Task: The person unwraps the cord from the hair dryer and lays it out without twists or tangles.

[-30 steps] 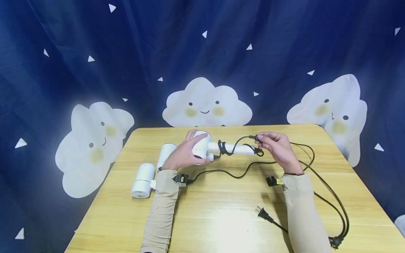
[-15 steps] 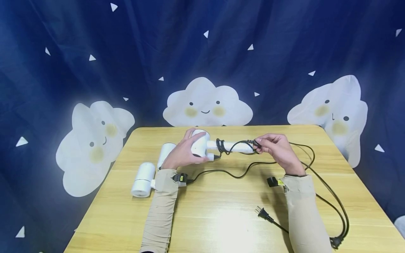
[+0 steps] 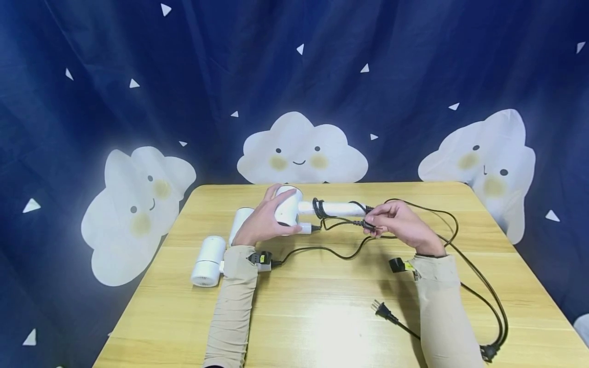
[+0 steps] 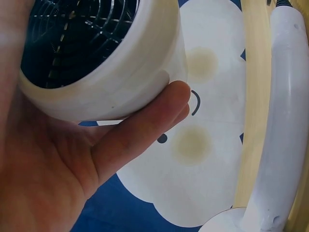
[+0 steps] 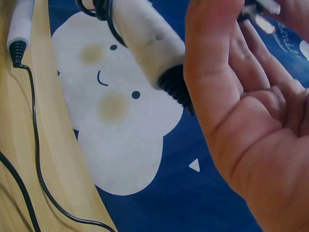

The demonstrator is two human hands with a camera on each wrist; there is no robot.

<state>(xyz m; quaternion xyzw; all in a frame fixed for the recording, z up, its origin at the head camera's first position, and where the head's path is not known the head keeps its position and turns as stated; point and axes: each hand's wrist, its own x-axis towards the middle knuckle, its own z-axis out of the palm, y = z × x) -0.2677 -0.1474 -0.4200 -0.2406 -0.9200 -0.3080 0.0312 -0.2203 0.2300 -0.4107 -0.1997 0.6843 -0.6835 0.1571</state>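
Note:
In the head view my left hand (image 3: 264,220) grips the head of a white hair dryer (image 3: 288,208) from the left, holding it above the table. Black cord (image 3: 318,207) is wound round the dryer's handle, which points right. My right hand (image 3: 405,229) pinches the cord's plug (image 3: 368,225) just below the handle's end. Metal prongs (image 5: 264,21) show beyond my right thumb in the right wrist view. The left wrist view shows the dark grille (image 4: 79,34) of the held dryer, with my fingers along its white shell.
Two more white hair dryers lie at the left, one in front (image 3: 207,261) and one behind (image 3: 239,222), both partly hidden by my left arm. Loose black cord (image 3: 488,286) loops over the table's right side. Two plugs lie near the front, a middle one (image 3: 383,309) and a right one (image 3: 489,351).
My right hand has moved slightly down with the plug, from beside the handle's end to just below it. My left hand and the dryer have shifted a little left and up.

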